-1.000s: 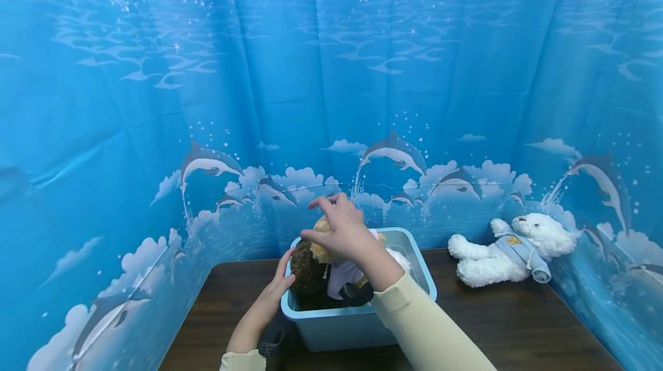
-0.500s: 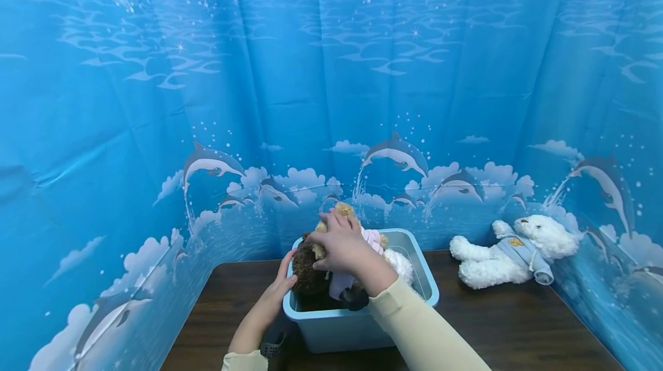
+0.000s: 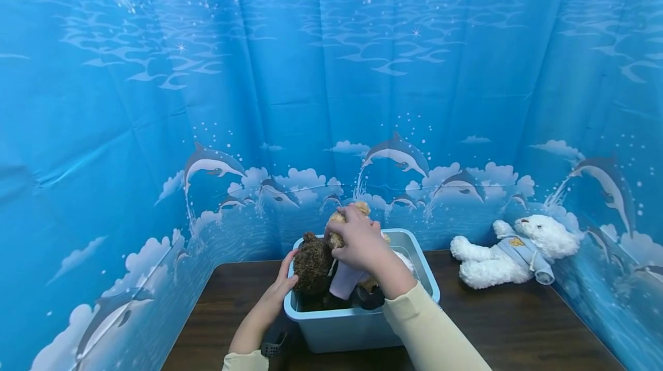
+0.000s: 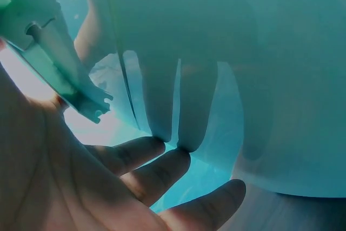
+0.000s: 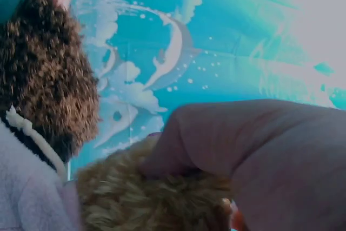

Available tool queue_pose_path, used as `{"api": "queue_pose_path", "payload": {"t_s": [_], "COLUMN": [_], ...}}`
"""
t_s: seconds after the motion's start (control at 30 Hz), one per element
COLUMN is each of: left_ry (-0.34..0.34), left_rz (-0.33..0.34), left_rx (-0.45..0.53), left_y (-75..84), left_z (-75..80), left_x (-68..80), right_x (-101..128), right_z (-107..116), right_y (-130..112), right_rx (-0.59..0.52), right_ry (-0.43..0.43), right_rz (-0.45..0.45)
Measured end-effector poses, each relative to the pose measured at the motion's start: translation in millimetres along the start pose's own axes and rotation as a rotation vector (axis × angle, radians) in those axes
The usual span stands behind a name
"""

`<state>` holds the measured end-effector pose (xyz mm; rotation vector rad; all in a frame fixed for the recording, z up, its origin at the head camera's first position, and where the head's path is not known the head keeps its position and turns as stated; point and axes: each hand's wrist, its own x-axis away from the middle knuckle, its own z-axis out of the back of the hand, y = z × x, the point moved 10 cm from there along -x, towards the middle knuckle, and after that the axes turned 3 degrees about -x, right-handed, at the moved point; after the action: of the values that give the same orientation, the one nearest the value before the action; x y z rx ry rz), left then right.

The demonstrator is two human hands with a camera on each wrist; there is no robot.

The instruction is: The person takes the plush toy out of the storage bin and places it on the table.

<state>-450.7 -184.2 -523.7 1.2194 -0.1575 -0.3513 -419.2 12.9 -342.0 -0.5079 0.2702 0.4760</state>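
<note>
In the head view, a light blue plastic bin point(image 3: 352, 331) holds several plush toys. My left hand point(image 3: 271, 296) holds the bin's left side at the rim, thumb and index finger over the edge beside a brown teddy bear point(image 3: 312, 264). The left wrist view shows the other fingers point(image 4: 211, 206) of that hand against the bin's outer wall point(image 4: 292, 90). With my right hand point(image 3: 362, 244) I grip the head of a tan teddy bear point(image 3: 336, 230). Its curly fur point(image 5: 140, 198) fills the space under my bent fingers in the right wrist view. A lilac garment point(image 3: 346, 282) shows below that hand.
A white teddy bear point(image 3: 494, 264) in a grey-blue top lies on the dark wooden table point(image 3: 518, 325), right of the bin. White plush point(image 3: 404, 259) shows inside the bin's right side. A blue dolphin-print curtain point(image 3: 331, 100) surrounds the table behind and at both sides.
My right hand has come down onto the tan teddy bear's head, closed its fingers there and shifted right with it. More of the brown bear now shows. The left hand stays at the rim.
</note>
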Motion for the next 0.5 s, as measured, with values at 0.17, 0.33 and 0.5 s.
{"api": "queue_pose_path", "payload": {"t_s": [0.17,0.33,0.5], "left_ry": [0.007,0.024,0.030], "left_rz": [-0.009,-0.027,-0.027], "left_rx": [-0.008,-0.034,-0.039], "left_y": [1.5,4.6,3.8], "left_z": [0.8,2.1,2.7], "left_x": [0.3,2.0,2.1], "right_x": [4,6,5], "right_z": [9,12,13], "right_y": [14,27,33], "right_rx": [-0.149,-0.208,-0.236], "right_ry": [0.074,0.126,0.147], "right_rz": [-0.082,-0.145,-0.144]}}
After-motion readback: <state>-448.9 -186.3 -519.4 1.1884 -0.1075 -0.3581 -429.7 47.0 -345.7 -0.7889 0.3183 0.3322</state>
